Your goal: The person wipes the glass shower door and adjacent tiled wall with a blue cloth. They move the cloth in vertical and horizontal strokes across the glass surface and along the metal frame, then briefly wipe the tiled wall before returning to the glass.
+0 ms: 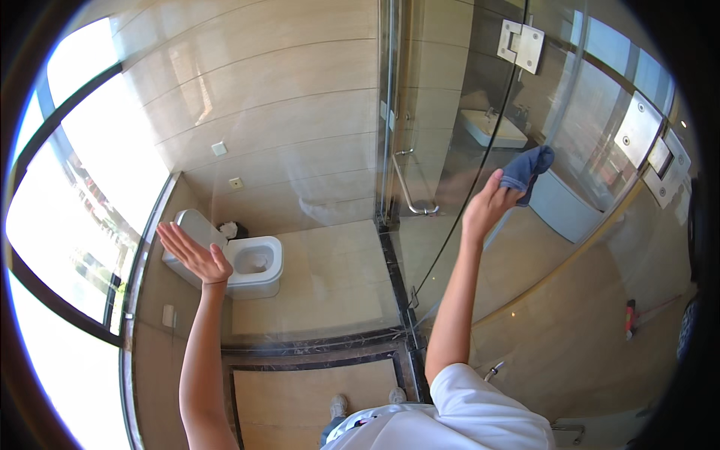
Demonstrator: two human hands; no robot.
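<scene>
My right hand (486, 208) holds a folded blue cloth (523, 169), with the arm stretched up and to the right. The cloth lies over the fingers, at a clear glass panel (506, 253) with metal hinges (520, 46). On the left, my left hand (198, 256) is raised with its fingers straight and the thumb apart, holding nothing. It appears to be near a glass pane, but I cannot tell whether the palm touches it. Beyond that hand stands a white toilet (275, 273) with its lid up.
A metal bar handle (406, 185) sits on the glass door. Dark stone sills (315, 343) cross the floor. Bright windows (79, 185) line the left. Behind the glass, a white washbasin (495, 130) and a bathtub (562, 205) show, perhaps partly as reflections. More hinges (638, 129) are at right.
</scene>
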